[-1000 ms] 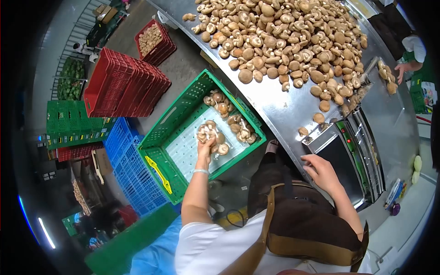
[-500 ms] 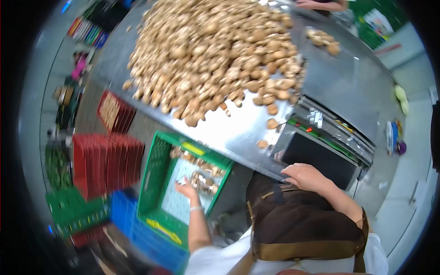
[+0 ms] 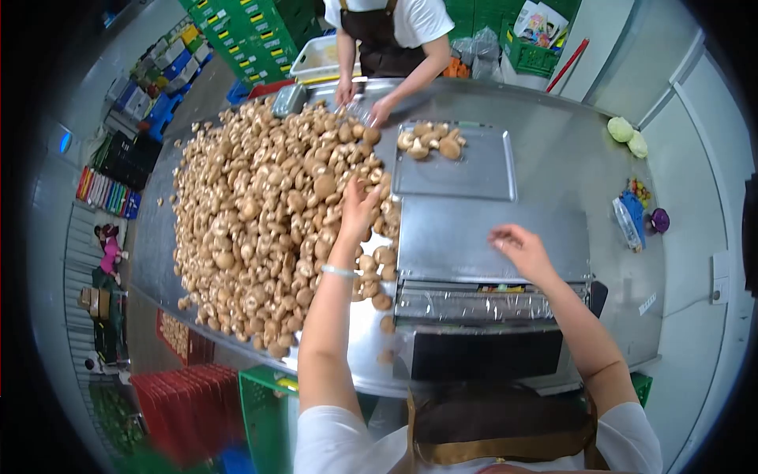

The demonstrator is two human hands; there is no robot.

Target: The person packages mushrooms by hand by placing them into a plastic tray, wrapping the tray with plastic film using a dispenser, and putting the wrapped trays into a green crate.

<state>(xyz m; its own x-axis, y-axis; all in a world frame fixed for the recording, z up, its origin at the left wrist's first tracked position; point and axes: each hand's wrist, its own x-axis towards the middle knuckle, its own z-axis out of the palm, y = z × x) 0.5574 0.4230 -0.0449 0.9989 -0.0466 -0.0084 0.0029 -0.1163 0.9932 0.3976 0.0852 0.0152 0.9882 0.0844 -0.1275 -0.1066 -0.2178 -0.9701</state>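
Observation:
A large heap of brown mushrooms (image 3: 260,229) covers the left of the steel table. My left hand (image 3: 359,209) reaches over its right edge, fingers apart, with mushrooms just beyond the fingertips and nothing held. Over the metal top of a film-wrapping machine (image 3: 489,237) hovers my right hand (image 3: 523,251), its fingers loosely bent and empty. Behind that machine lies a grey metal tray (image 3: 474,178) with several mushrooms (image 3: 434,142) on its far left part. Clear film (image 3: 474,302) runs across the machine, and a black pad (image 3: 485,353) sits at its front.
Across the steel table (image 3: 545,126) a co-worker (image 3: 387,47) handles clear plastic beside the heap. Red crates (image 3: 185,407) and a green crate (image 3: 264,411) stand at the lower left. Pale green vegetables (image 3: 628,136) and a purple one (image 3: 659,221) lie at the right.
My left hand has left the green crate of packed mushrooms and moved up to the heap. My right hand has moved forward over the machine's top. The view has turned toward the table.

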